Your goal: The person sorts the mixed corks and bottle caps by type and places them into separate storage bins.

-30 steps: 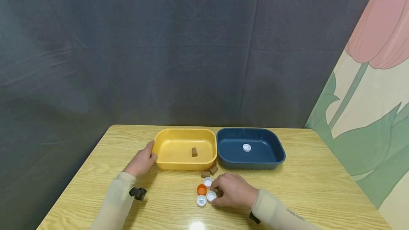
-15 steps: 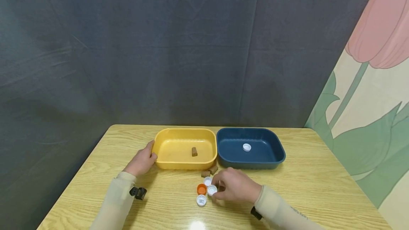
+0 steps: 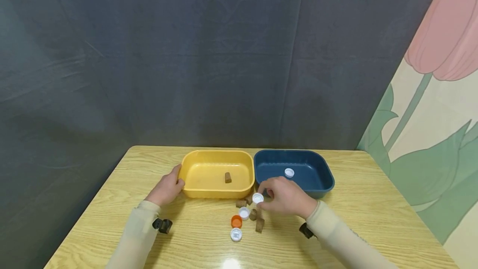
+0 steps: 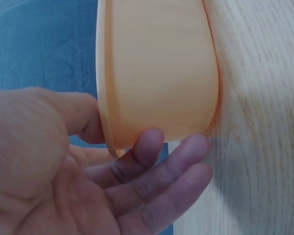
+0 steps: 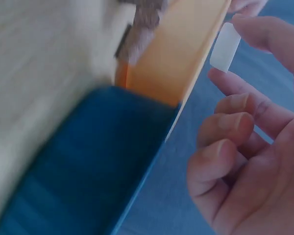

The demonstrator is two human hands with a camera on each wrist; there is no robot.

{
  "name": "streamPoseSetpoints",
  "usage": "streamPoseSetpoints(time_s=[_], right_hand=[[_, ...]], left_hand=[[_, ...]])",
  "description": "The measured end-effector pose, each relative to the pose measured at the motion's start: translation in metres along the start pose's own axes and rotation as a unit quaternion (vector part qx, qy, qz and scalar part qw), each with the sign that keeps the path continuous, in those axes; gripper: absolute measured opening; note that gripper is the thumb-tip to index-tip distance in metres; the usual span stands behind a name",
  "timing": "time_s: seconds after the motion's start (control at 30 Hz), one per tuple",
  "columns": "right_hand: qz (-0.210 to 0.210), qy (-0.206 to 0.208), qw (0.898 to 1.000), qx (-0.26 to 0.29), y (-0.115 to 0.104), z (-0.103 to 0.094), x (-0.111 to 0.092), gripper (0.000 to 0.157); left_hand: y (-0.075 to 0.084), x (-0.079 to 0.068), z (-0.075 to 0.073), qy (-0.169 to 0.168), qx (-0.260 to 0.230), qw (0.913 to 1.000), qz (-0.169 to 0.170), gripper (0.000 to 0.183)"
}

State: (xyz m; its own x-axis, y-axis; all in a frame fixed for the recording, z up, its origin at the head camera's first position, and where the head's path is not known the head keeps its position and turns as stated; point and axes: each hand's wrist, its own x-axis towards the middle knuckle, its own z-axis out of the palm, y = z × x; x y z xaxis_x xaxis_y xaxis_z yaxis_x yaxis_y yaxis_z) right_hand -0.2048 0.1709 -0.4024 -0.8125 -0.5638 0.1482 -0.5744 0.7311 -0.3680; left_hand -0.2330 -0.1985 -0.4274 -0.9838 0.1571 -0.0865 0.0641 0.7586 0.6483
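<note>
White cap (image 3: 257, 198) first: it's off the table, pinched in the right hand just in front of the navy bin's near left corner.

Big stuff: dark grey-blue curtain (image 3: 179, 61) across the back, then a wall (image 3: 444, 111) on the right painted with a pink tulip and green leaves. Pale wood-grain table (image 3: 194, 235) below.

Two shallow rectangular bins sit side by side: navy bin (image 3: 276, 187) on the right, yellow bin (image 3: 209, 194) on the left.

Left hand (image 3: 167, 187) is holding the yellow bin's left rim, thumb over the edge, other fingers loosely bent along the outside. Right hand (image 3: 285, 196) has thumb and index closed on the cap's edge, remaining fingers curled toward the palm. Small black gadget (image 3: 164, 226) on each wrist.

Brown chunks next: one chunk (image 3: 228, 177) in the yellow bin, four more (image 3: 259, 225) on the table.

Caps are roughly the same scale: one loose cap (image 3: 289, 172) in the navy bin, an orange cap (image 3: 236, 221) between two more whites (image 3: 244, 213) on the table. Held one's plain white, round and shallow, hollow side tipped up with a ring inside; edge-on in the right wrist view it's just a stubby white band.
</note>
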Motion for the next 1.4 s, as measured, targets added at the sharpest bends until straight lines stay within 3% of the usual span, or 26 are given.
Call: streamPoseSetpoints(time_s=[0.5, 0.73, 1.03, 1.4], right_hand=[[0.082, 0.001, 0.997, -0.009, 0.049, -0.038, 0.019, 0.02], [0.113, -0.034, 0.993, -0.012, 0.079, -0.05, 0.029, 0.02], [0.157, -0.088, 0.982, -0.06, 0.108, -0.058, 0.048, 0.031], [0.18, -0.137, 0.97, -0.085, 0.129, -0.05, 0.059, 0.025]], left_hand=[[0.002, 0.0, -0.001, 0.003, 0.009, 0.9999, -0.004, 0.064], [0.001, 0.0, 0.0, -0.001, 0.01, 0.9999, -0.001, 0.065], [-0.001, 0.0, -0.001, -0.003, 0.012, 0.9999, 0.0, 0.065], [0.001, 0.0, -0.001, 0.004, 0.025, 0.9997, 0.002, 0.065]])
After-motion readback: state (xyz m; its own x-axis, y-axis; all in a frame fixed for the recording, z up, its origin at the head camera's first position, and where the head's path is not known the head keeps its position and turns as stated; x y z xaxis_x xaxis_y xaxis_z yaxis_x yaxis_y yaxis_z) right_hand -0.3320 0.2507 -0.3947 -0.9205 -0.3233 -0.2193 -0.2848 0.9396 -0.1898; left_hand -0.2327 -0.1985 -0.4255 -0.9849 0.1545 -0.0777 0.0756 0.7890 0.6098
